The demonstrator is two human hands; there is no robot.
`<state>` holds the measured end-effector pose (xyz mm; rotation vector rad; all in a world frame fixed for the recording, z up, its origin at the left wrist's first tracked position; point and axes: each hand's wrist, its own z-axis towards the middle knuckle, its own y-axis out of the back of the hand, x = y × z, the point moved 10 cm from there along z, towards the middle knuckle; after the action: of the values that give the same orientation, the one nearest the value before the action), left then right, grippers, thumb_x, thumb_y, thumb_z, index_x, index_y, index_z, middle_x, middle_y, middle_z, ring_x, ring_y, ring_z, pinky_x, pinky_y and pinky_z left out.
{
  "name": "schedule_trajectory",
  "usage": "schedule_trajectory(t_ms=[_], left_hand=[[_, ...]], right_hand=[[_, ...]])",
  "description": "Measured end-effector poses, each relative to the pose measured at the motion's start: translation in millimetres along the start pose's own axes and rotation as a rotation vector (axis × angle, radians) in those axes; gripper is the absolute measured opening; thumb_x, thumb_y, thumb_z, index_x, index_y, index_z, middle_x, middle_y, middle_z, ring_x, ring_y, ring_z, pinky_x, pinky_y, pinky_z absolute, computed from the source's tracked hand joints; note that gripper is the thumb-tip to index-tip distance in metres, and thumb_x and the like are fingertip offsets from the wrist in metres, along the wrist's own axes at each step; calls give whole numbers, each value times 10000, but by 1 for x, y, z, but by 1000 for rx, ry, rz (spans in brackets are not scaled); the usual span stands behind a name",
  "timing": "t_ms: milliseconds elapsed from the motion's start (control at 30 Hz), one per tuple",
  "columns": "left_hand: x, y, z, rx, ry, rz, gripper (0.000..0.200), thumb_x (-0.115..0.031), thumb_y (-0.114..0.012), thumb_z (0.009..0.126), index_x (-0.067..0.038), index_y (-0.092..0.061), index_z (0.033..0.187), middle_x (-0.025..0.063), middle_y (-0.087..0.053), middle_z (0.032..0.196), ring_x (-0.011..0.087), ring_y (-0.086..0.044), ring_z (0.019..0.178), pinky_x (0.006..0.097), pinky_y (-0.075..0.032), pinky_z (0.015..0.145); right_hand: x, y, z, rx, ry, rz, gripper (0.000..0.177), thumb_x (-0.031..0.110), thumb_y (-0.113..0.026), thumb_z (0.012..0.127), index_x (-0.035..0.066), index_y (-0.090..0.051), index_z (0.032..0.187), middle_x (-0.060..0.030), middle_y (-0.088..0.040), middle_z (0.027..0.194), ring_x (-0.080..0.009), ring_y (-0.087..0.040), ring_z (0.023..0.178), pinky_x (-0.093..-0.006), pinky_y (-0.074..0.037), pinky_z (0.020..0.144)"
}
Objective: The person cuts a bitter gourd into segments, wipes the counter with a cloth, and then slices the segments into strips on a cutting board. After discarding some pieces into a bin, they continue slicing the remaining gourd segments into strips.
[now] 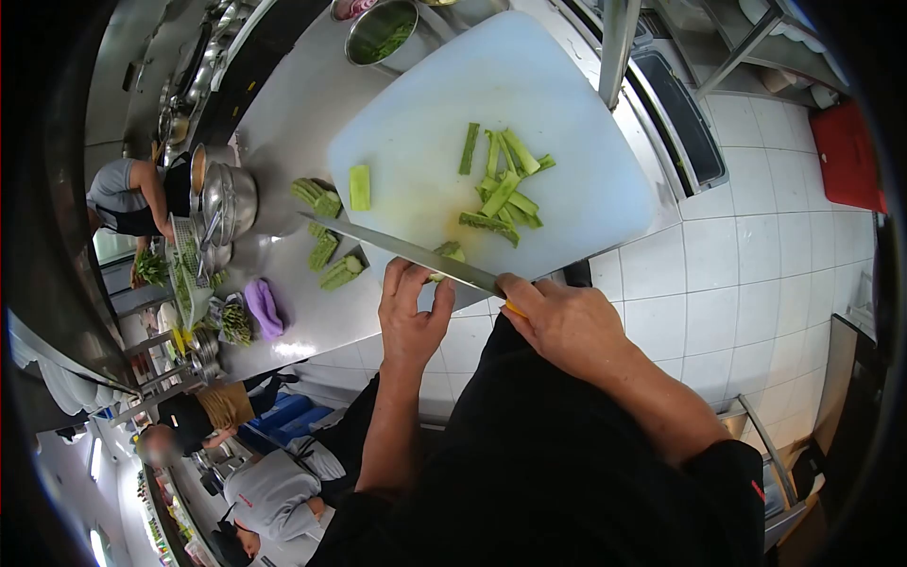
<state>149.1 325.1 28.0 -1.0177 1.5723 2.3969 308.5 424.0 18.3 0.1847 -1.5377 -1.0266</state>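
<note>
My right hand [567, 326] is closed around the orange handle of a long kitchen knife [397, 248]. Its blade points left across the near edge of a white cutting board [586, 161]. Beside the blade, my left hand [413, 317] pinches a short piece of pale green vegetable [450, 251] with bumpy skin; the blade partly hides it. Farther onto the board lies a loose pile of cut green strips [505, 194]. One pale flat piece [360, 188] sits apart at the board's left. Several bumpy green chunks [340, 272] rest on the steel counter left of the board.
A metal container of green shreds [383, 36] stands behind the board. On the steel counter [283, 326] are a purple cloth [264, 308] and stacked metal bowls [227, 200]. A dark bin [675, 118] is at the right. Co-workers [279, 496] stand to the left.
</note>
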Motion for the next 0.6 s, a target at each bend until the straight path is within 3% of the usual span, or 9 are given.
schedule_trajectory(t_ms=[333, 433, 600], left_hand=[[-4, 1, 2, -5, -7, -44, 355, 66, -766, 813, -84, -667, 1118, 152, -661, 1140, 304, -688, 959, 380, -603, 789], [-3, 2, 3, 1, -22, -32, 354, 73, -753, 813, -82, -666, 1118, 152, -663, 1132, 305, -687, 964, 385, -598, 788], [-2, 1, 1, -15, -2, -44, 338, 68, -749, 819, -75, -669, 1114, 158, -661, 1125, 310, -689, 981, 377, -611, 795]], right_hand=[[-30, -10, -28, 318, -218, -94, 251, 286, -646, 1005, 67, -554, 1086, -137, -697, 723, -331, -710, 630, -469, -548, 540], [-43, -5, -27, 317, -260, 4, 263, 289, -664, 995, 68, -554, 1086, -139, -707, 741, -336, -706, 624, -469, -548, 540], [-14, 5, -10, 57, -88, 20, 282, 285, -688, 980, 64, -554, 1093, -137, -701, 736, -337, -699, 607, -459, -547, 529]])
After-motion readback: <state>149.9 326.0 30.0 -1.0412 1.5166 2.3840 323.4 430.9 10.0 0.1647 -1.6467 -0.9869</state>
